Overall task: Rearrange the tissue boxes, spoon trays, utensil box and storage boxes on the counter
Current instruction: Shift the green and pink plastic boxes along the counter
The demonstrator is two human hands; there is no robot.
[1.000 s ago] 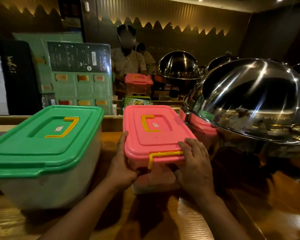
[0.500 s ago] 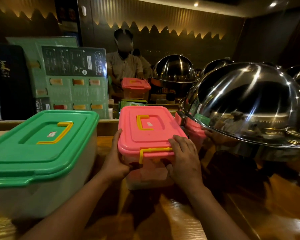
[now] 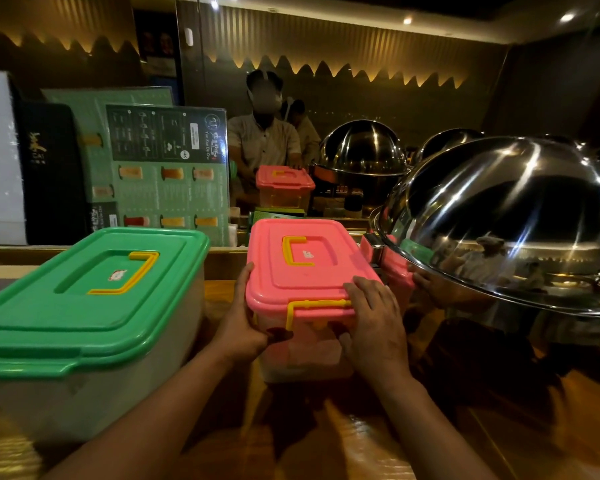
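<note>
Two hands [image 3: 243, 327] grip pink-lidded storage box [image 3: 305, 271].

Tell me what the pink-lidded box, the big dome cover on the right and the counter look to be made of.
Pink-lidded box: plastic, seemingly; opaque matte lid with a moulded yellow handle, and a cloudy translucent body. Dome cover: polished metal, probably stainless steel, since it mirrors the room and shows sharp light streaks. Counter: apparently varnished wood or wood-look laminate; grain lines under a glossy sheen.
</note>
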